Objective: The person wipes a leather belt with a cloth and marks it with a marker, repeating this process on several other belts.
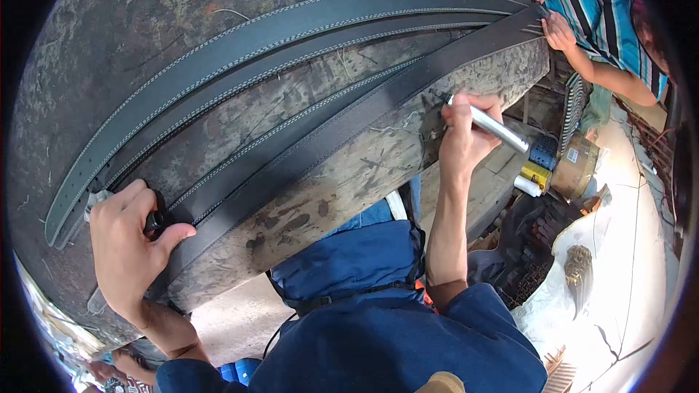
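Several long dark leather belts with pale stitching along their edges lie across the table. My left hand is at their left end, its fingers curled around a small black cylindrical piece that looks like a cap. Its thumb is stretched out over the nearest belt. A thick silver marker is gripped in my right hand, just on the near side of that belt. The marker slants, with its dark tip toward the belts and its blunt end pointing right.
The worn, stained table has loose threads on it. At its far right end another person's hands touch the belt ends. Below on the right are a cardboard box, a yellow box, a white bottle and a white sack.
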{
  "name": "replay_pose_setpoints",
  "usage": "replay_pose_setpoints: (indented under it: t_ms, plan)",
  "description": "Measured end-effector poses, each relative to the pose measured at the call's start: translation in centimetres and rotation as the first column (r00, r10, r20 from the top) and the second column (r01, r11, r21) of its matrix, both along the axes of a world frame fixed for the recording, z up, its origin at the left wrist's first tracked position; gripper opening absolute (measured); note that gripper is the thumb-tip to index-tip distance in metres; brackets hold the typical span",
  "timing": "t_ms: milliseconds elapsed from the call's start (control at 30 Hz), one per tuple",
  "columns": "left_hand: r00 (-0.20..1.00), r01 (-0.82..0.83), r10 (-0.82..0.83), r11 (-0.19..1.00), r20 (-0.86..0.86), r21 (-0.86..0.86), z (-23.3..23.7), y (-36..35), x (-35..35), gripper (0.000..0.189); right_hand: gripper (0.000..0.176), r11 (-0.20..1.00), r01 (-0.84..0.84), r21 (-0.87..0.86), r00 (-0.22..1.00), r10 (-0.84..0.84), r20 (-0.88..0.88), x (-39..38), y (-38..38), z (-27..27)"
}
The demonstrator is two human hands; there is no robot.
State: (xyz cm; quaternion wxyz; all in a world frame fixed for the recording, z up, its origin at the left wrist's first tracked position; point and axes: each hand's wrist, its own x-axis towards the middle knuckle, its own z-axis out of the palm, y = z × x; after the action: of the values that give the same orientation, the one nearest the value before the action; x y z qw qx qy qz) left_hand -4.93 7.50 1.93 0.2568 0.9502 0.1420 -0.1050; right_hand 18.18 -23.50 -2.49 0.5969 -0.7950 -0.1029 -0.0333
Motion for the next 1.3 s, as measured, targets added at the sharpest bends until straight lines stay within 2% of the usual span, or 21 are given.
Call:
replay_pose_setpoints:
  t_ms: [33, 133, 367, 633, 700, 800, 867, 1000, 1200, 1300]
  plan:
    - [1.0, 0.001, -0.001, 1.0, 0.012, 0.002, -0.07, -0.03, -0.06, 0.062, 0.013, 0.999, -0.046, -0.02, 0.999, 0.046, -0.003, -0.2, -0.1, 0.07]
    - [0.997, -0.065, 0.062, 0.997, -0.046, -0.053, -0.27, -0.11, -0.33, 0.065, 0.014, 0.999, -0.047, -0.026, 0.999, 0.046, -0.017, -0.16, 0.14, 0.08]
    - [0.999, -0.046, 0.045, 0.998, -0.028, -0.035, -0.18, -0.06, -0.3, 0.065, 0.013, 0.992, -0.109, -0.062, 0.994, 0.108, -0.021, -0.01, -0.28, -0.24]
    - [0.993, -0.083, 0.077, 0.994, -0.087, -0.068, -0.07, -0.04, -0.27, 0.065, 0.014, 0.984, -0.14, -0.109, 0.99, 0.143, 0.017, 0.08, -0.29, -0.31]
    - [0.995, -0.076, 0.072, 0.995, -0.074, -0.064, -0.07, -0.08, -0.18, 0.066, 0.014, 0.986, -0.138, -0.091, 0.99, 0.141, 0.024, 0.07, -0.32, -0.3]
    - [0.996, -0.066, 0.063, 0.996, -0.056, -0.059, -0.12, -0.09, -0.17, 0.066, 0.013, 0.996, -0.048, -0.08, 0.999, 0.047, -0.004, -0.03, -0.34, -0.24]
    - [0.997, -0.061, 0.058, 0.996, -0.05, -0.06, -0.14, -0.08, -0.17, 0.066, 0.013, 0.988, -0.134, -0.078, 0.991, 0.135, 0.014, 0.16, -0.63, -0.39]
    - [0.998, -0.054, 0.051, 0.997, -0.048, -0.061, -0.18, -0.02, -0.15, 0.066, 0.013, 0.987, -0.153, -0.055, 0.988, 0.154, 0.017, 0.22, -0.62, -0.54]
    - [0.999, -0.042, 0.041, 0.998, -0.016, -0.057, -0.33, 0.0, -0.24, 0.065, 0.013, 0.981, -0.16, -0.114, 0.987, 0.162, 0.009, -0.02, -0.31, -0.45]
    - [0.999, -0.045, 0.044, 0.997, -0.016, -0.055, -0.33, 0.0, -0.27, 0.065, 0.013, 0.974, -0.193, -0.119, 0.977, 0.201, 0.063, 0.18, -0.44, -0.72]
